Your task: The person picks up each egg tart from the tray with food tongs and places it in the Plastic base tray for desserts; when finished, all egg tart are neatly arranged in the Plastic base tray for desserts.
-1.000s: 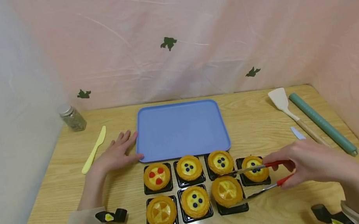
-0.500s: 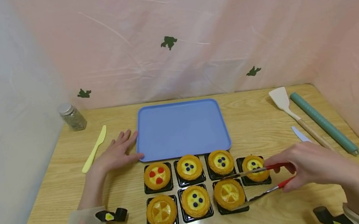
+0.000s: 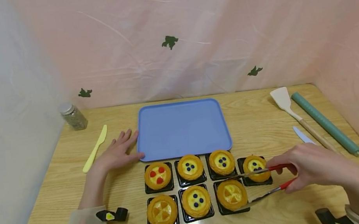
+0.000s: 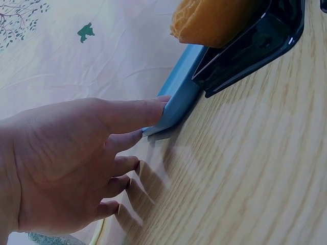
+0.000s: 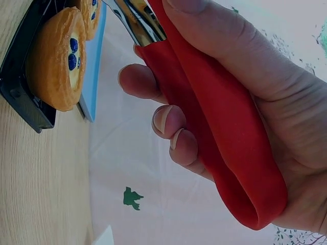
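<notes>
My right hand (image 3: pixel 313 167) holds a pair of red-handled tongs (image 5: pixel 219 117), thumb on one arm and fingers on the other. Their metal arms straddle an orange-topped tart (image 3: pixel 232 195) in the front row, seated in a black plastic tray. One arm passes over a blueberry tart (image 3: pixel 256 168) at the right end. My left hand (image 3: pixel 113 156) lies with spread fingers at the left edge of a blue tray (image 3: pixel 182 129); in the left wrist view the thumb touches its rim.
More tarts in black trays stand left of the tongs, including a red-berry tart (image 3: pixel 157 176). A yellow knife (image 3: pixel 95 148) and glass jar (image 3: pixel 73 116) lie left. At right are a spatula (image 3: pixel 281 99), a blue knife (image 3: pixel 303 135) and a green rolling pin (image 3: pixel 325 124).
The orange-topped tart has shifted slightly right and toward me in its black tray. The tongs have moved slightly the same way. My left hand has stayed at the blue tray.
</notes>
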{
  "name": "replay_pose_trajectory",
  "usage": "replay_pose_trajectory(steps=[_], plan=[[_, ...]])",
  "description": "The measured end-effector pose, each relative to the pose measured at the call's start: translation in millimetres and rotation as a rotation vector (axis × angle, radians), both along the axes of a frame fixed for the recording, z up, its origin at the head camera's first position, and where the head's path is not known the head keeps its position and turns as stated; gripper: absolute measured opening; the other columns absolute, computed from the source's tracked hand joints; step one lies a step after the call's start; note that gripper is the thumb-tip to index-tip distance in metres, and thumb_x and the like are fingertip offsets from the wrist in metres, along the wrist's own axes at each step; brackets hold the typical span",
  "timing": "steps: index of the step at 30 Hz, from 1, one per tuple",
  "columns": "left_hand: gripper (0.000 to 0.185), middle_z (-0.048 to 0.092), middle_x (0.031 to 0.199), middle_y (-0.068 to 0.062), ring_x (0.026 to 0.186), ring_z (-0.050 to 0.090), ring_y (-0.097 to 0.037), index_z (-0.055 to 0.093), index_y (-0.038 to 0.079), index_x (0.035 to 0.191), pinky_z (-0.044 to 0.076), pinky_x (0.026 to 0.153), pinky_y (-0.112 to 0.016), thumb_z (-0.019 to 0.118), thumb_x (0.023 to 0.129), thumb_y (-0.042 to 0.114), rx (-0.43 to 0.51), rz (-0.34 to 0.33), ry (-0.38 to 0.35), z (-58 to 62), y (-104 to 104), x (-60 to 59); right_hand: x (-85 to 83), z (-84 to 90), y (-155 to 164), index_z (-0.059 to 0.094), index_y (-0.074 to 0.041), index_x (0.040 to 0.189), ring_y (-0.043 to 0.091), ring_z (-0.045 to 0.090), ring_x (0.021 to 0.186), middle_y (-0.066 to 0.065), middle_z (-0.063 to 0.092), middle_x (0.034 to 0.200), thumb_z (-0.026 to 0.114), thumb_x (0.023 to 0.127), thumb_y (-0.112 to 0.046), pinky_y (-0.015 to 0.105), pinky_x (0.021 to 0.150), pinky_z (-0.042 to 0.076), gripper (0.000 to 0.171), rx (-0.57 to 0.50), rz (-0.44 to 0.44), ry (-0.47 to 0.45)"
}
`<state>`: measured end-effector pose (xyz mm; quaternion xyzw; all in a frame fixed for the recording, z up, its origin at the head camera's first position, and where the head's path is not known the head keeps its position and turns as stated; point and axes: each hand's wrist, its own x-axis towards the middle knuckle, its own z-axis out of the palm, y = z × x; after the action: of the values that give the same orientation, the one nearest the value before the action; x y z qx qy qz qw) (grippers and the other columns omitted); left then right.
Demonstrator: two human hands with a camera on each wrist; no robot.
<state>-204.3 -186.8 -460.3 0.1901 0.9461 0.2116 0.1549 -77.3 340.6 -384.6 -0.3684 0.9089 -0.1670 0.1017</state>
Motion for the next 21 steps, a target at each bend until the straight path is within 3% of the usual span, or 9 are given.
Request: replay_pose_trajectory(steps=[21], plan=[[0.09,0.006,0.172,-0.025,0.16,0.0,-0.048,0.016,0.011,0.166,0.002,0.129,-0.068,0.06,0.099,0.052,-0.002,0.009,0.002,-1.1,-0.7,0.1,-0.8,-1.2,-0.3,0.073,-0.031,0.118,-0.01,0.042,0.063,-0.026,0.064,0.088,0.092,0.074,-0.032,0.014,0.051,0.037,0.048,0.005,-0.029,-0.045]])
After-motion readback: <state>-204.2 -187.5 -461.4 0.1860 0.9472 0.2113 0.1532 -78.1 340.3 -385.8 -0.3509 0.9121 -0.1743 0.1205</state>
